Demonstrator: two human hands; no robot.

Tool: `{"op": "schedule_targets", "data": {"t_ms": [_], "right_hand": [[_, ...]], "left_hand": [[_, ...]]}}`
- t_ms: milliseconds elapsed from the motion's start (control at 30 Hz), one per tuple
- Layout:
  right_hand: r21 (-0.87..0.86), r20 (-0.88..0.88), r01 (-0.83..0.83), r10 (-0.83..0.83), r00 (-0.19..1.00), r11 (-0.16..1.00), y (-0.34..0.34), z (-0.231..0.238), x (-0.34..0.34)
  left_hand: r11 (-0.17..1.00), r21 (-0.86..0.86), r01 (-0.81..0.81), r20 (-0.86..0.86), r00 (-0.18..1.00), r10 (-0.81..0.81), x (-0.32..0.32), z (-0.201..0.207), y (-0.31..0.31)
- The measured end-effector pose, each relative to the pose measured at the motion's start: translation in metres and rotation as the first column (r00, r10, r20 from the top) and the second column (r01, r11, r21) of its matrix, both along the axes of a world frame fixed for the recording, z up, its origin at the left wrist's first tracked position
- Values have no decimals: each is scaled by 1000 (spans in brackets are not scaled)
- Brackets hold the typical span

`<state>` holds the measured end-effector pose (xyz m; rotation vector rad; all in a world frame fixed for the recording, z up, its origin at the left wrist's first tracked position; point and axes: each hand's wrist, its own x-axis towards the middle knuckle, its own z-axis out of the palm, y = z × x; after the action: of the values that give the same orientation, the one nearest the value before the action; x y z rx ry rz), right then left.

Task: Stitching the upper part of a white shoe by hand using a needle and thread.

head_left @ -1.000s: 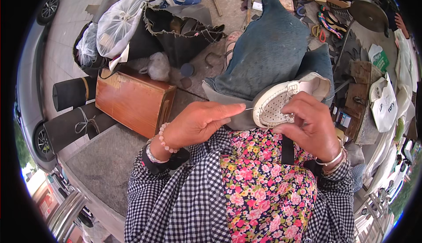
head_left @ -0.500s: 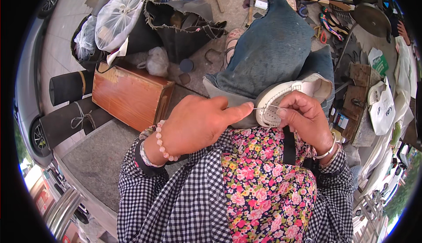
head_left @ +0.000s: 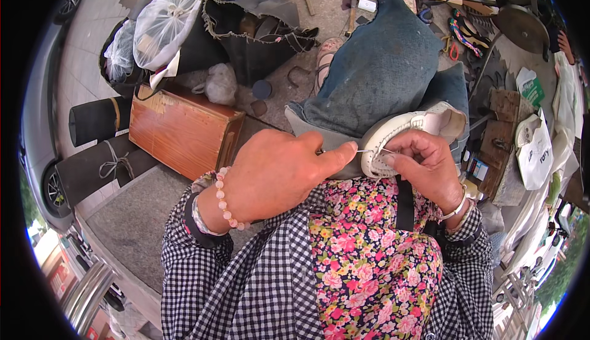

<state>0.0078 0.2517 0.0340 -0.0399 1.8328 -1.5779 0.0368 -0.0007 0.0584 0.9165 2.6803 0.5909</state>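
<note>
A white shoe [head_left: 382, 132] with stitching along its edge and small holes in its top lies at my lap, toe toward me. My left hand [head_left: 276, 171], closed in a pinch, holds a thin needle-like metal tool [head_left: 365, 150] whose tip reaches the shoe's left edge. Most of that tool is hidden by the palm. On the shoe's right side my right hand [head_left: 424, 158] pinches a fine white thread close to the toe; its fingertips partly cover the shoe. Blue denim cloth [head_left: 381, 63] is bunched behind the shoe, and a flowered apron [head_left: 375, 260] covers my lap.
An orange-brown wooden box [head_left: 181, 131] stands at the left beside dark rolled sheets [head_left: 101, 168]. Behind it are a black bag [head_left: 258, 45] and a clear plastic bag [head_left: 169, 23]. A metal machine part [head_left: 519, 27] and wooden blocks [head_left: 499, 134] stand at the right.
The thread strung between my hands has shortened, and my right fingertips now sit lower against the shoe. My left hand has shifted slightly right, with the metal tool showing at the shoe's edge.
</note>
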Motion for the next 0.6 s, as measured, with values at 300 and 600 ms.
{"op": "schedule_targets", "data": {"t_ms": [300,600], "right_hand": [[120,-125,-58,73,989,991,-3,1,-1],[157,-290,-97,140,947,983,-6,0,-2]], "left_hand": [[995,-88,41,-28,999,-43,-3,12,3],[987,-147,61,-15,998,-64,-4,20,5]]}}
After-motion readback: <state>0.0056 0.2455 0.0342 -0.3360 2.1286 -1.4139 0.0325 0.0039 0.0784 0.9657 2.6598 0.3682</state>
